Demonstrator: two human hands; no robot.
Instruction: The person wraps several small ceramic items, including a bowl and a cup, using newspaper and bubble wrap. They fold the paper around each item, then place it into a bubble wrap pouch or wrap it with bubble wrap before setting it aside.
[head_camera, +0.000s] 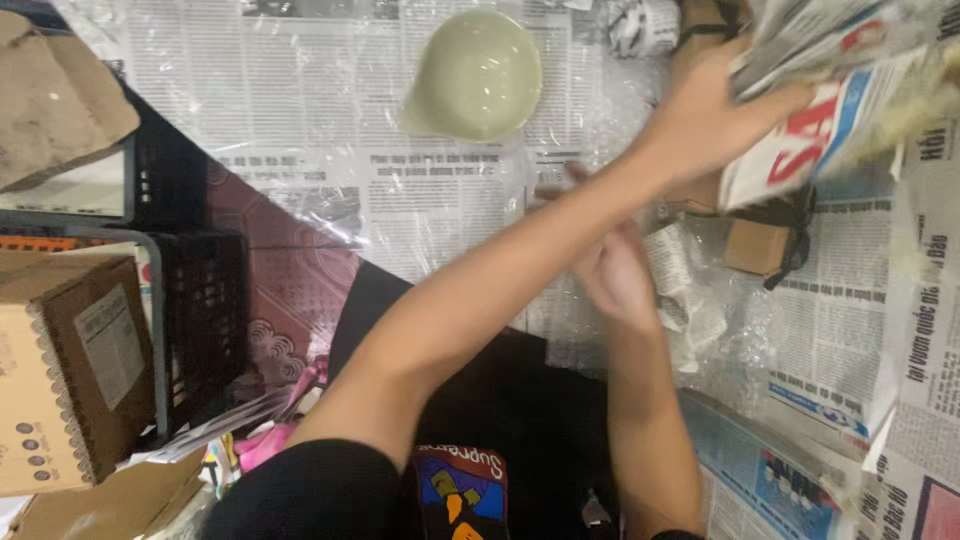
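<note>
Two hands busy over newspapers

The left hand reaches across and grabs a bunch of newspaper. The right hand is blurry, just under the left arm, near some bubble wrap. A pale green bowl sits on newspapers farther away. Cardboard boxes stand to the left.

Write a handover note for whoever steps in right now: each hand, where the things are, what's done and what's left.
Left hand: reaches across the right arm and grips a bundle of newspaper sheets at upper right.
Right hand: blurred, low over crumpled wrap; grip unclear.
Pale green bowl: unwrapped, on newspaper and clear plastic wrap.
Brown cardboard parcel with black strap: beside the hands.
Done: floor is covered with paper.
Left: bowl is still bare.
</note>
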